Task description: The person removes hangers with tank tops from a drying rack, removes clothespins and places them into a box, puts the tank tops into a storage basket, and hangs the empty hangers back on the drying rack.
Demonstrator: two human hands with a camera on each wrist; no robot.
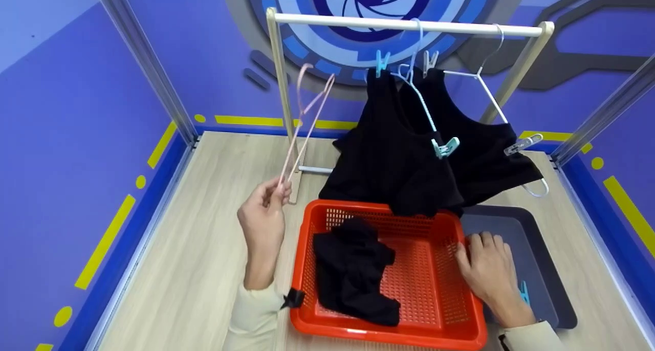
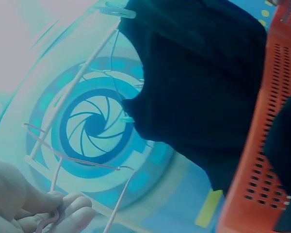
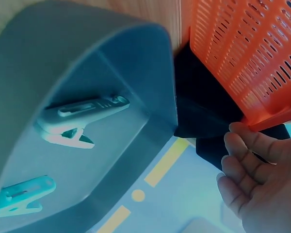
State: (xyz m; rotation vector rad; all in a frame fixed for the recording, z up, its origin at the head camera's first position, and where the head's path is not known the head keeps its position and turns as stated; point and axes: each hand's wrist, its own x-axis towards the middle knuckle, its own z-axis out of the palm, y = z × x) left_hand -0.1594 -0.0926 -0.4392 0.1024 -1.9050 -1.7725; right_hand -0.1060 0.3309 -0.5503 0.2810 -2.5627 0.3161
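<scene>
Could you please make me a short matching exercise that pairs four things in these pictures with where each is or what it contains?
Things:
1. Pink hanger
2. Red basket
3. Grey tray
4. White hanger

Places or contents:
A. Contains clothes pegs
B. Hangs from the rail
C. Held in the left hand
D. Contains a crumpled black garment

Pairs: 1-C, 2-D, 3-A, 4-B

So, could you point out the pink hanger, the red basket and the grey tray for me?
Pink hanger [image 1: 301,114]: head view, on the neck below its hook.
Red basket [image 1: 389,336]: head view, on the rim nearest the camera.
Grey tray [image 3: 109,145]: right wrist view, on its bare inside floor.
</scene>
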